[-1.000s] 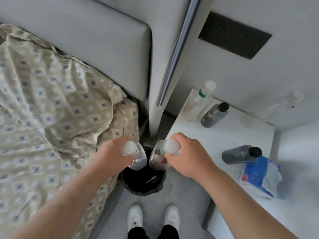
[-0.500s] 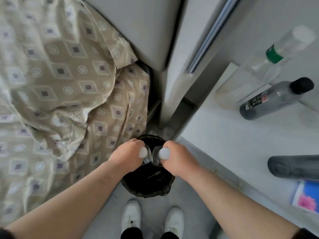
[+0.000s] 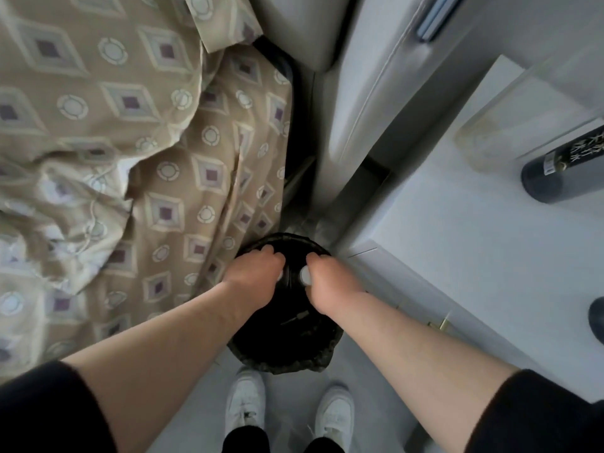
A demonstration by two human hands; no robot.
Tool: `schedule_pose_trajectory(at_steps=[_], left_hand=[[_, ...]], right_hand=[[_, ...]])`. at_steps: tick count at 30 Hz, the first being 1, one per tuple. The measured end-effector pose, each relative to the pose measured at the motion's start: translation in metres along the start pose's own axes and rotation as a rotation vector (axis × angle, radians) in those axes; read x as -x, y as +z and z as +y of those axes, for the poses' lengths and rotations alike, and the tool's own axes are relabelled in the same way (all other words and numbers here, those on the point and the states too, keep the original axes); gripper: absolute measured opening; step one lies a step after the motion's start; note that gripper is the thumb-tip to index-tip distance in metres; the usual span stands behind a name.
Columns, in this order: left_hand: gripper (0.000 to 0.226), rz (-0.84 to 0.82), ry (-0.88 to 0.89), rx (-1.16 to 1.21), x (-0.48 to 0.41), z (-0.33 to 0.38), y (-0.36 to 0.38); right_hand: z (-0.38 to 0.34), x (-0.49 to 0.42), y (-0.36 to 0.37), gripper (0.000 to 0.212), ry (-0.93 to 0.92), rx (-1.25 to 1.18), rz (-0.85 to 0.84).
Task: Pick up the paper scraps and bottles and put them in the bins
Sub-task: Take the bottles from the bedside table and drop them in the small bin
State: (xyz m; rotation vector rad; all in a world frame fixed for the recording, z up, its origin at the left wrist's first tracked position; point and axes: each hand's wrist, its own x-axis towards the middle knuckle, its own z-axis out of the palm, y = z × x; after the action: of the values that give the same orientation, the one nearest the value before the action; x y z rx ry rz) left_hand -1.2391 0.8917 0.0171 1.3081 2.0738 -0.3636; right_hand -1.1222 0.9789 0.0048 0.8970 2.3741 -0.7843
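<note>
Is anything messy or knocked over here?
Yes. A dark bottle lies tipped on its side on the white bedside table instead of standing up. The patterned bed cover is rumpled too.

Bin [image 3: 277, 364] between bed [image 3: 130, 142] left, nightstand [image 3: 474, 256] right.

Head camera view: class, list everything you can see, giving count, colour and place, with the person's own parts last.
bin: one, black, on the floor between bed and cabinet
left bottle: one, only its white cap shows, over the bin
right bottle: one, only its white cap shows, over the bin
dark bottle: one, dark grey, lying on the cabinet
clear bottle: one, clear, lying beside the dark bottle
cabinet: one, white, right
bedcover: one, beige, diamond-patterned, left
left shoe, right shoe: two, white, bottom centre
left hand: grips the left bottle
right hand: grips the right bottle
</note>
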Motion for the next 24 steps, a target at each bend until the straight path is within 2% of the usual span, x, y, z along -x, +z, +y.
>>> schedule_pose_trajectory(at_steps=[10, 16, 24], left_hand=[[0.037, -0.035, 0.042, -0.044, -0.029, -0.005, 0.022], [0.035, -0.065, 0.053, -0.038, -0.039, -0.01, 0.039], [0.034, -0.023, 0.074, -0.032, -0.049, -0.012, 0.047]], right_hand=[[0.007, -0.03, 0.025, 0.033, 0.125, -0.012, -0.142], [0.011, -0.035, 0.035, 0.032, 0.146, 0.031, -0.123], [0.005, -0.044, 0.042, 0.029, 0.136, 0.044, -0.078]])
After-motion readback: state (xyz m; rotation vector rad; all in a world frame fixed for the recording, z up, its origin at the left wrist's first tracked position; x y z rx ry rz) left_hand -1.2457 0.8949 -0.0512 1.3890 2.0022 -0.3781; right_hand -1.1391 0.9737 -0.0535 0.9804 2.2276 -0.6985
